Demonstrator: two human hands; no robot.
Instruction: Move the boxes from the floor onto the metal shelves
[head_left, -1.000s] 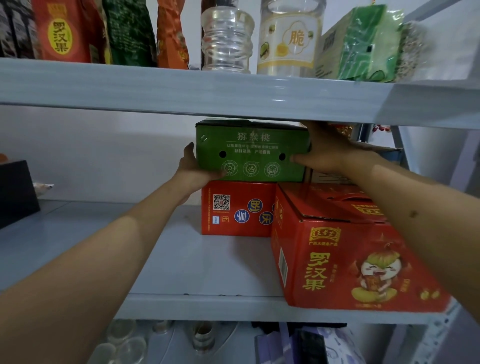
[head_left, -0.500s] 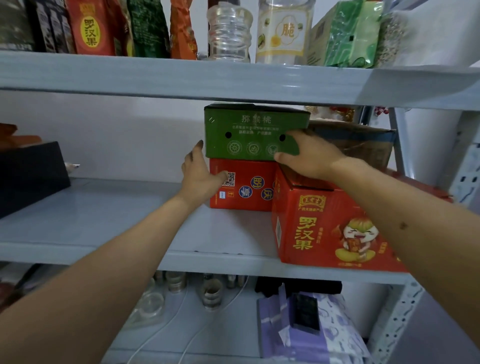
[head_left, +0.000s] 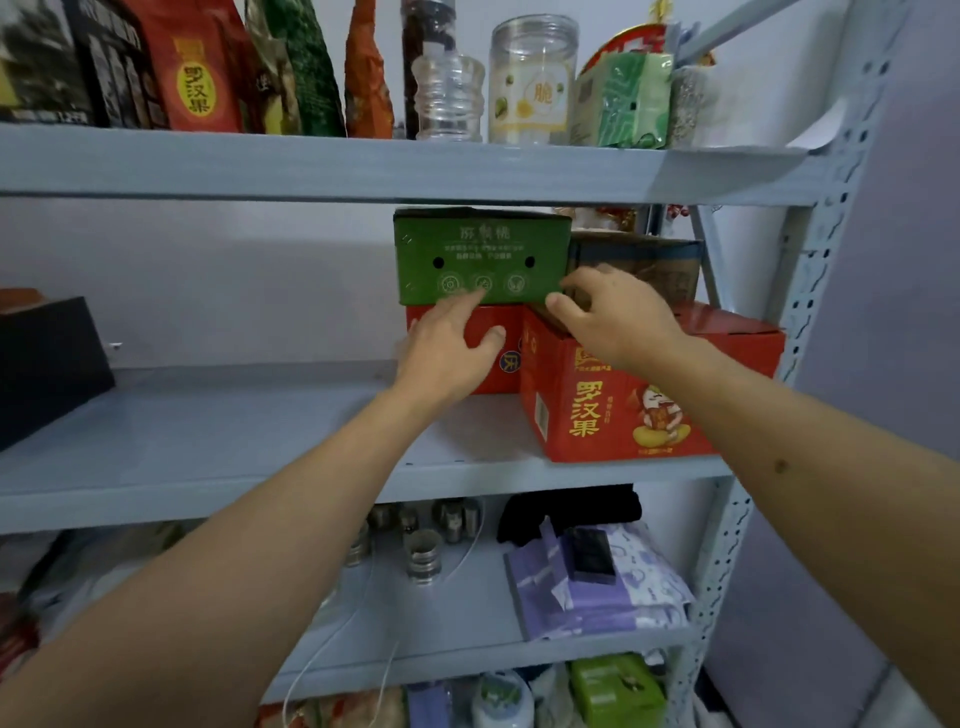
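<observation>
A green box (head_left: 480, 254) is seen set on a red box (head_left: 462, 348) at centre frame, on the middle metal shelf (head_left: 208, 447). The left hand (head_left: 449, 351) is held with fingers spread and loose, its fingertips at the green box's lower edge; the right hand (head_left: 613, 319) is loosely curled at the box's right corner, nothing gripped, though contact cannot be confirmed. Placement appears finished; next, another box would be fetched from the floor, which is out of view. Four boxes are counted here: one green, two red, including the large red box (head_left: 613, 410), and one brown box (head_left: 644, 265).
</observation>
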